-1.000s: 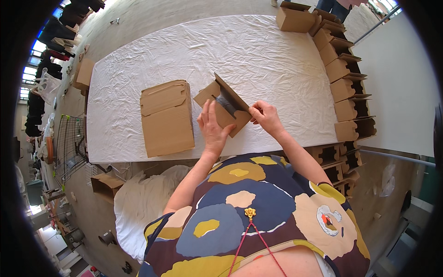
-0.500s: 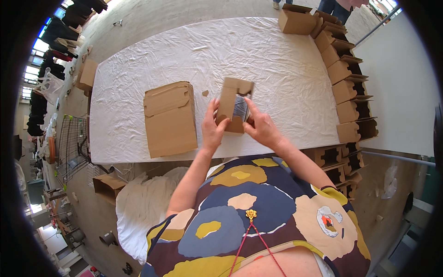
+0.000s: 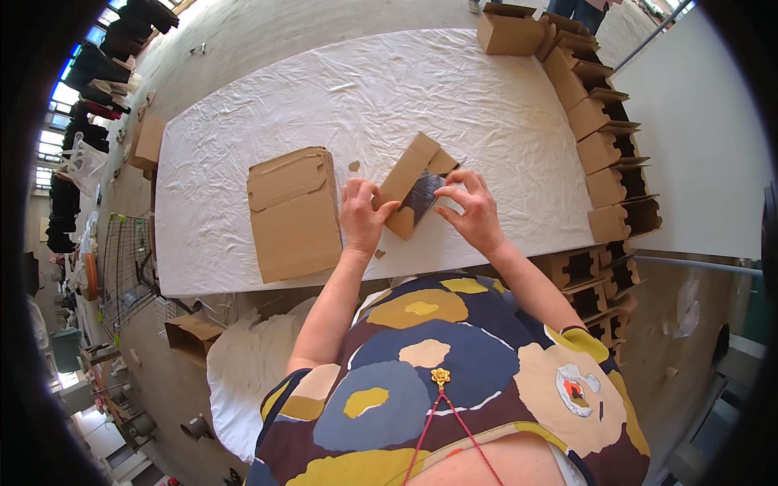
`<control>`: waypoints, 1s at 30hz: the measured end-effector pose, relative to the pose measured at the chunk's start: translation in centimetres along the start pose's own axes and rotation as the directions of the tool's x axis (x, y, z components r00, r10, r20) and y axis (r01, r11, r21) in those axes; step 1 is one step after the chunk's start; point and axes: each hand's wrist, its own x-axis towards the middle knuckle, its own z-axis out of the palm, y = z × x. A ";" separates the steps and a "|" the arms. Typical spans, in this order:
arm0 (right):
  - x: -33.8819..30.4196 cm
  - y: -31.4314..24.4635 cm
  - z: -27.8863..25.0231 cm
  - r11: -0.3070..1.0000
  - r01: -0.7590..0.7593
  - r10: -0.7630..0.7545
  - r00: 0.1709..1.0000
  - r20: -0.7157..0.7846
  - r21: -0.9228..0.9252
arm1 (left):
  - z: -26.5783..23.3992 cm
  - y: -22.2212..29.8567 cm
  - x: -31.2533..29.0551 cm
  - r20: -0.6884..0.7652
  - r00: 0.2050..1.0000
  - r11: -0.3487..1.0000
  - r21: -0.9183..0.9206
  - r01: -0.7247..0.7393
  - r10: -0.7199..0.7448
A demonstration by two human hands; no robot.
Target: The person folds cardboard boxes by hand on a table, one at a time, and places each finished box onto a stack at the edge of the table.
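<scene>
white cloth (image 3: 284,97), wrinkled all over, is spread across the counter that fills the upper middle of the frame. along its right edge, a row of folded cardboard boxes (image 3: 598,154) is lined up, dark openings turned to the right, and more boxes (image 3: 557,264) are seen below it; by their raised shape, these can be judged done.

at the centre of the frame, one small cardboard box (image 3: 405,174) is set at a slant between the two hands, its dark inside exposed. this one seems only partly formed. its left edge is met by the half-curled left hand (image 3: 365,212); the right hand (image 3: 472,209) is held beside the opening, thumb and fingers bent and slightly parted. whether either is gripping or merely touching cannot be told.

left of centre, a stack of flat cardboard (image 3: 298,227) is laid down, apparently unfolded as yet, so several pieces seem to be left; the count cannot be made out. just above the left hand, a brown scrap (image 3: 354,165) is seen.
</scene>
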 end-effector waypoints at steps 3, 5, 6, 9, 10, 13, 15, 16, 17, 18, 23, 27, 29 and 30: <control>0.8 -0.3 -0.5 0.992 0.121 -0.120 0.992 0.030 -0.033 | 0.4 0.3 -0.8 0.077 0.997 0.998 -0.061 0.018 -0.013; 1.0 0.9 0.2 0.989 0.145 -0.143 0.988 0.061 -0.037 | 0.1 0.8 -0.9 0.084 0.996 0.998 -0.059 -0.023 0.028; 1.3 1.1 0.2 0.987 0.159 -0.156 0.985 0.077 -0.037 | 0.0 1.0 -1.1 0.101 0.994 0.998 -0.056 -0.033 0.038; 2.6 2.0 -0.4 0.977 0.191 -0.183 0.979 0.093 -0.092 | -0.5 1.7 -2.0 0.141 0.988 0.995 -0.082 -0.053 0.065; 3.2 2.7 -0.7 0.973 0.213 -0.200 0.971 0.128 -0.094 | -0.7 1.9 -2.4 0.147 0.986 0.991 -0.119 -0.055 0.072; 4.6 5.1 -1.3 0.985 0.168 -0.173 0.970 0.173 0.042 | -1.3 1.8 -3.5 0.184 0.982 0.978 -0.210 -0.014 0.053; 5.2 6.7 -1.7 0.989 0.132 -0.139 0.981 0.138 0.061 | -2.1 2.1 -4.2 0.203 0.978 0.967 -0.256 0.011 0.042; 5.5 7.4 -2.2 0.978 -0.046 0.003 0.978 0.209 0.202 | -2.5 2.5 -4.3 0.217 0.974 0.973 -0.232 -0.006 0.058; 5.9 8.0 -2.7 0.918 -0.229 0.131 0.945 0.298 0.324 | -2.8 3.0 -4.3 0.230 0.970 0.978 -0.209 -0.025 0.074; 5.9 9.6 -2.2 0.816 -0.355 0.198 0.913 0.357 0.456 | -2.9 3.4 -4.4 0.246 0.965 0.981 -0.186 -0.046 0.092; 5.7 11.4 -1.4 0.783 -0.430 0.204 0.860 0.467 0.450 | -2.8 3.4 -4.4 0.202 0.978 0.985 -0.171 -0.009 0.044; 2.7 10.2 0.1 0.779 -0.402 0.158 0.868 0.470 0.481 | -3.1 1.0 -4.0 0.195 0.981 0.952 -0.301 0.053 0.007; 1.5 9.2 -0.1 0.782 -0.398 0.163 0.873 0.459 0.479 | -3.4 0.6 -3.9 0.208 0.976 0.956 -0.293 -0.006 0.070; 1.1 8.8 -0.4 0.781 -0.400 0.168 0.874 0.455 0.480 | -3.8 0.8 -3.8 0.218 0.972 0.955 -0.295 -0.015 0.082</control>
